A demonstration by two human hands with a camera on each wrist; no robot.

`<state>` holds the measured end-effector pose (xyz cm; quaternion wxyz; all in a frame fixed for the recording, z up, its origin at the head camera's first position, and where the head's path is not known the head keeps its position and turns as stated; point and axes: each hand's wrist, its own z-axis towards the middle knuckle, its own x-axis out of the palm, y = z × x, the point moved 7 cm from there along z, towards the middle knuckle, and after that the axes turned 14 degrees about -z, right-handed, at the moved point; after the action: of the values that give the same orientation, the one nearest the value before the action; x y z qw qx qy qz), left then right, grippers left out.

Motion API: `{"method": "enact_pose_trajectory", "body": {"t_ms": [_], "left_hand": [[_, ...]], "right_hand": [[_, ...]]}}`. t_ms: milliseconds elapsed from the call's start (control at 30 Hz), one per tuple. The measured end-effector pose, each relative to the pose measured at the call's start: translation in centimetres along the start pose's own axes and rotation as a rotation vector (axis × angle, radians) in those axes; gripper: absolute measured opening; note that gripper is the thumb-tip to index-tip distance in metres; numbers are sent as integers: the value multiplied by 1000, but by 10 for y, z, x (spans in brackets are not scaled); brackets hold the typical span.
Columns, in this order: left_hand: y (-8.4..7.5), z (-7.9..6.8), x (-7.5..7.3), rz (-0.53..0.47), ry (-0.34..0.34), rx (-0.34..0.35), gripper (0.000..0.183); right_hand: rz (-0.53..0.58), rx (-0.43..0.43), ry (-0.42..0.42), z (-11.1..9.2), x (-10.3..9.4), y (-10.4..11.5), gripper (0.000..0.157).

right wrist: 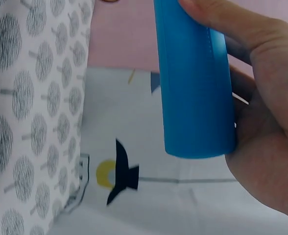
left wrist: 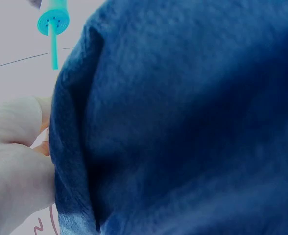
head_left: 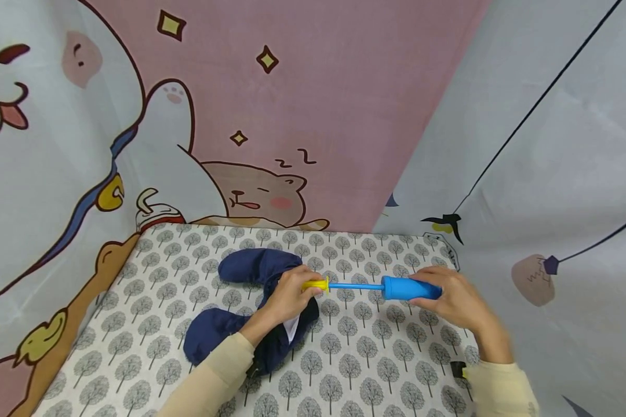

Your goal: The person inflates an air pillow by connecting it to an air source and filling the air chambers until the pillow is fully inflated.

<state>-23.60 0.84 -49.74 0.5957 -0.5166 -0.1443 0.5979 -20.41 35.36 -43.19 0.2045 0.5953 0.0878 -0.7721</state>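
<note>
A blue hand air pump (head_left: 404, 288) spans the space between my two hands, its thin blue rod (head_left: 356, 286) drawn out of the barrel. My left hand (head_left: 289, 294) pinches the yellow end piece (head_left: 315, 284) of the rod. Around the barrel curl the fingers and thumb of my right hand (head_left: 456, 298), also seen in the right wrist view gripping the blue barrel (right wrist: 197, 98). Below my left hand and forearm lies a navy U-shaped neck pillow (head_left: 245, 266) with a white tag (head_left: 291, 329). Its navy fabric (left wrist: 183, 117) fills most of the left wrist view, partly hiding that hand.
A table cloth (head_left: 151, 341) with grey tree prints covers the surface. Behind it hangs a pink cartoon curtain (head_left: 344, 116), with a pale curtain (head_left: 568, 145) along the right. Beside my right sleeve sits a small black object (head_left: 457, 369) at the surface's edge.
</note>
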Motion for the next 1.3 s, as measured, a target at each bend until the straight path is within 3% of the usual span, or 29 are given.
{"method": "enact_pose_trajectory", "body": {"t_ms": [100, 433, 767, 900, 1067, 1300], "left_hand": [[0, 0, 2, 9, -8, 28, 23], [-2, 0, 5, -4, -3, -59, 26], [-2, 0, 5, -11, -12, -19, 25], [-1, 1, 7, -21, 0, -36, 25], [-1, 1, 7, 0, 20, -57, 25], [1, 0, 2, 7, 44, -88, 28]], "right_hand": [[1, -7, -10, 6, 2, 11, 50], [-5, -79, -68, 26, 16, 48, 51], [-24, -136, -56, 45, 31, 80, 49], [-35, -173, -68, 49, 36, 89, 49], [-44, -185, -59, 50, 39, 92, 52], [-38, -124, -17, 35, 35, 67, 53]]}}
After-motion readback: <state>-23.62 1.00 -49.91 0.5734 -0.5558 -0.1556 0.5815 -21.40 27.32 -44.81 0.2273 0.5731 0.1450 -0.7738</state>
